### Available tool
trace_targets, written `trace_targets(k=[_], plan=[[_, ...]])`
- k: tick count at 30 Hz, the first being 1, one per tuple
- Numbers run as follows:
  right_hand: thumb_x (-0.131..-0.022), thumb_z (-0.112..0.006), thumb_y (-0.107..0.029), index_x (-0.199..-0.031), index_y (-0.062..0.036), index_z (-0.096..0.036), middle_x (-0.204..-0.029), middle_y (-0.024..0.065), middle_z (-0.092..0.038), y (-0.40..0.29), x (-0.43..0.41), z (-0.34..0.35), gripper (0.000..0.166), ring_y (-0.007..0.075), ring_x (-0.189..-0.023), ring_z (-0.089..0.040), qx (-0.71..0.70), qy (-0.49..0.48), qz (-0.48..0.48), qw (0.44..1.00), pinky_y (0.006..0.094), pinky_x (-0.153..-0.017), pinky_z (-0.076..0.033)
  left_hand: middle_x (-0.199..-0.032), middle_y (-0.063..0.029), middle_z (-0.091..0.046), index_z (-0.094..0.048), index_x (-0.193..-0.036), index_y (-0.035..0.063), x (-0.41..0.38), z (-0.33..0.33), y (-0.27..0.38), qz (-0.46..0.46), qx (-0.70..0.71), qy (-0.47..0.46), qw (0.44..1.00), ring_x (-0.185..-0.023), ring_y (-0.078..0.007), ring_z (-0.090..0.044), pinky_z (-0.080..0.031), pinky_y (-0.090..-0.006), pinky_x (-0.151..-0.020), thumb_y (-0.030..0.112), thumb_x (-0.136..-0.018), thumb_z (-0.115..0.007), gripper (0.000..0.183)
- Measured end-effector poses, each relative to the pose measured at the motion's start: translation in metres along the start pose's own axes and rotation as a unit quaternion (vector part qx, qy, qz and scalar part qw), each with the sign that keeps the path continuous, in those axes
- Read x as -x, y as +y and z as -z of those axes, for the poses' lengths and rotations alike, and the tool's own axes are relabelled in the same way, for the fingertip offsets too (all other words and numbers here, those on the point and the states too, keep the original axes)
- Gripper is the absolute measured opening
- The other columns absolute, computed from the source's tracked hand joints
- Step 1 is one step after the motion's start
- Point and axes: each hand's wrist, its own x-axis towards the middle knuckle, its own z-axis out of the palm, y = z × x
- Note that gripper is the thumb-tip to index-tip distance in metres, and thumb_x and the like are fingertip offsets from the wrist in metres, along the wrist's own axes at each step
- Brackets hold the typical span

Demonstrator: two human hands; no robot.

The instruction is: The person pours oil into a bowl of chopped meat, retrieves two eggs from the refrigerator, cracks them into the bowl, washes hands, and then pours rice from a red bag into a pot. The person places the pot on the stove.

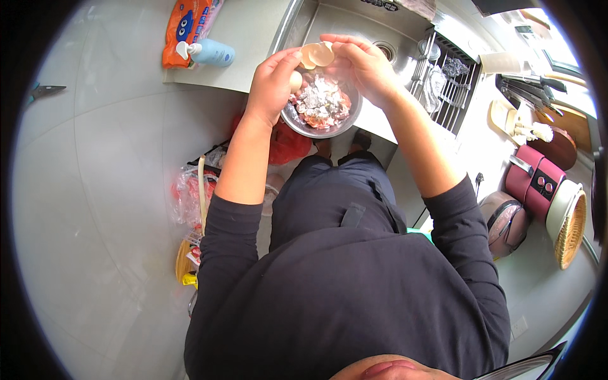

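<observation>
Two eggshell halves [317,55] are held side by side above the near edge of the sink. My left hand [272,85] pinches the left part of the shell between thumb and fingers. A pale rounded thing, apparently an egg [296,82], shows below its fingers against the palm. On the other side, my right hand [365,66] grips the right part of the shell. Beneath both hands stands a metal bowl [327,132] of raw meat pieces [327,118] topped with white powder [320,95]. The hands hide part of the bowl's far rim.
Beyond the bowl is a stainless-steel sink [346,23], with a drying rack [446,80] to its right. A blue pump bottle [213,52] and an orange packet [183,33] lie on the left counter. Knives [527,90] and a maroon appliance [534,180] stand at right.
</observation>
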Motion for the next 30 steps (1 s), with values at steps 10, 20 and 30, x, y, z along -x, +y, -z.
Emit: trace_targets(k=[10,20,30], plan=[[-0.098,-0.068,-0.018,-0.136,0.0000,-0.061,-0.110,0.0082,-0.069,0.019,0.011,0.017,0.042,0.0148,-0.097,-0.068,-0.077,0.064,-0.027,0.995,0.0292,-0.089,-0.058,-0.096,-0.0033,-0.067,-0.055,-0.146,-0.0007,-0.015,-0.032,-0.041,0.017,-0.018,-0.047,0.999,-0.068,-0.0062,-0.057,-0.048,-0.0216,-0.058,0.031,-0.104,-0.067,0.054],[-0.100,-0.062,-0.020,-0.135,-0.0030,-0.061,-0.123,0.0091,-0.068,0.022,-0.018,0.112,0.039,0.0202,-0.109,-0.064,-0.042,0.300,0.007,0.953,0.0330,-0.096,-0.053,-0.088,-0.0009,-0.053,-0.053,-0.122,0.0064,0.004,-0.121,-0.117,0.192,0.256,-0.063,0.945,-0.074,-0.0124,-0.058,-0.051,-0.0328,-0.076,0.013,-0.103,-0.054,0.020],[-0.082,-0.057,-0.002,-0.140,-0.0072,-0.062,-0.120,0.0060,-0.065,0.050,0.093,0.134,0.059,0.0134,-0.101,-0.060,0.328,0.068,0.051,0.941,0.0296,-0.093,-0.050,-0.088,0.0013,-0.060,-0.055,-0.109,0.0107,-0.004,-0.158,-0.130,0.232,0.248,0.007,0.941,-0.081,-0.0088,-0.059,-0.054,-0.0297,-0.078,0.025,-0.104,-0.063,0.017]])
